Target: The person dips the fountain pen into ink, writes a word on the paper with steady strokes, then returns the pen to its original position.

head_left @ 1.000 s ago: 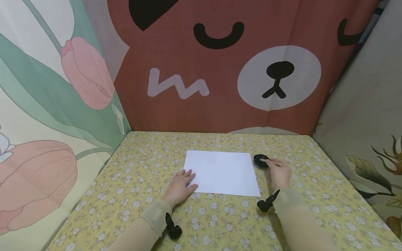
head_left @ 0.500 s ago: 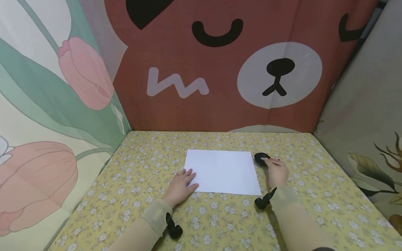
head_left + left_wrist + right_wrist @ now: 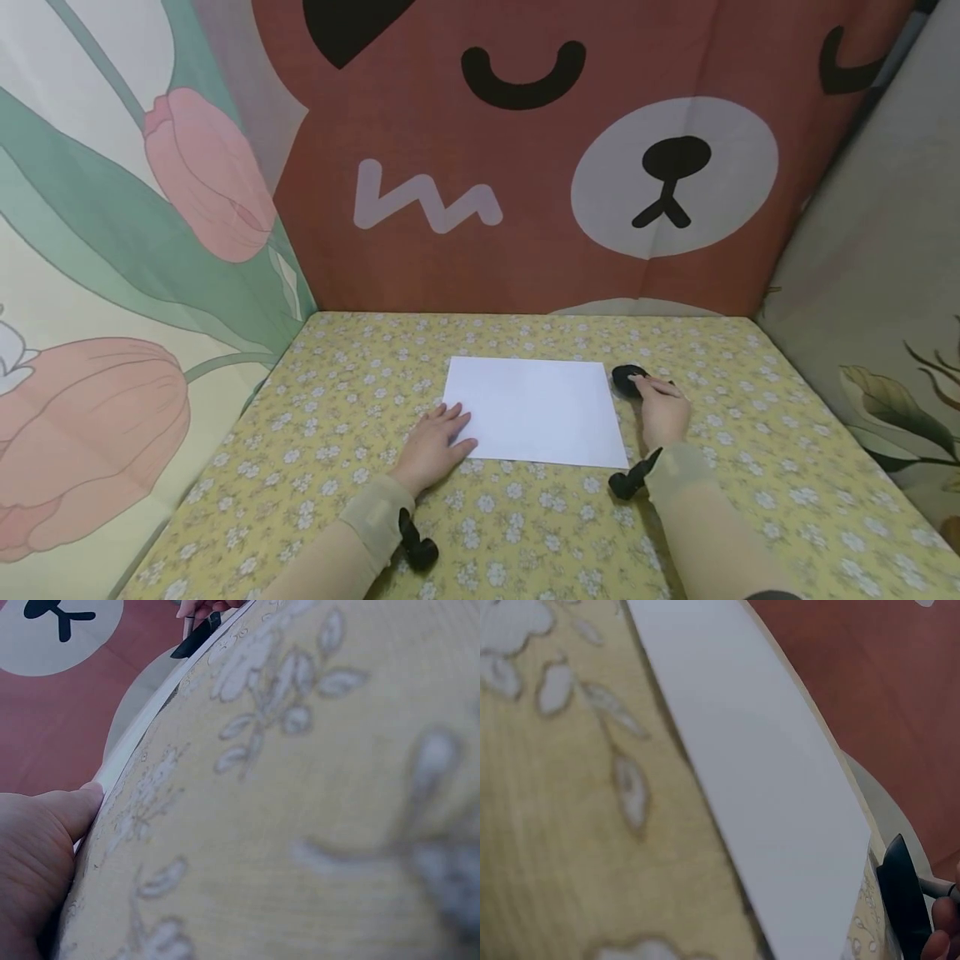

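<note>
Pinching a stick [image 3: 934,887] in right grip [image 3: 664,415] at black dish [image 3: 626,379], far right; resting spread left grip [image 3: 431,448] on unmarked paper [image 3: 536,410], apparently barely begun.

And it's smooth, matt paper [image 3: 536,408] here on dull, finely woven floral cloth [image 3: 337,417]; far side, a creased matt fabric backdrop [image 3: 540,258]; right, a smooth black dish [image 3: 623,380], material unclear.
</note>
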A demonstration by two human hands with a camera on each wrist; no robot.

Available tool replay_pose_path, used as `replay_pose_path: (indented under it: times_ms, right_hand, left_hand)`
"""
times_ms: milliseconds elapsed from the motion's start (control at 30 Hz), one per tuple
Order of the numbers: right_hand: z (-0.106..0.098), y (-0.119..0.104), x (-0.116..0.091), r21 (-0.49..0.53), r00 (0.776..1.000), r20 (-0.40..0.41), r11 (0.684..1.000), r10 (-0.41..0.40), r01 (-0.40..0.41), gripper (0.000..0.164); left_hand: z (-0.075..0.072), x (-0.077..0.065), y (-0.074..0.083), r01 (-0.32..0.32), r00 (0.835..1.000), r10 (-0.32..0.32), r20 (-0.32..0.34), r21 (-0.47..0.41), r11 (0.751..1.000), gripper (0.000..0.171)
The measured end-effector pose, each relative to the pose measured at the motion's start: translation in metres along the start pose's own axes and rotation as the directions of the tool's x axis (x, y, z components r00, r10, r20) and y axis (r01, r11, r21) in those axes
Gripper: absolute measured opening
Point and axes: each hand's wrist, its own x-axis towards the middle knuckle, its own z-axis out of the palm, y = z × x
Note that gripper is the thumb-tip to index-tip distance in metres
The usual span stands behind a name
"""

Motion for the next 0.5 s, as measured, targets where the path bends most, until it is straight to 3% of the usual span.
replay_pose_path:
  times_ms: [200,500]
  right_hand:
    - [-0.0050,-0.0011,0.0046,0.096,0.999,-0.034,0.995,-0.019,0.022,0.041]
    - [-0.0086,-0.0031,0.0104,0.229,0.996,-0.087,0.973,-0.019,0.039,0.029]
  left_hand:
    - [0.0025,0.0014,-0.0012,-0.003,1.000,0.003,-0.002,0.001,1.000,0.058]
    - [0.0033,0.0012,-0.0033,0.006,1.000,-0.006,-0.001,0.007,1.000,0.059]
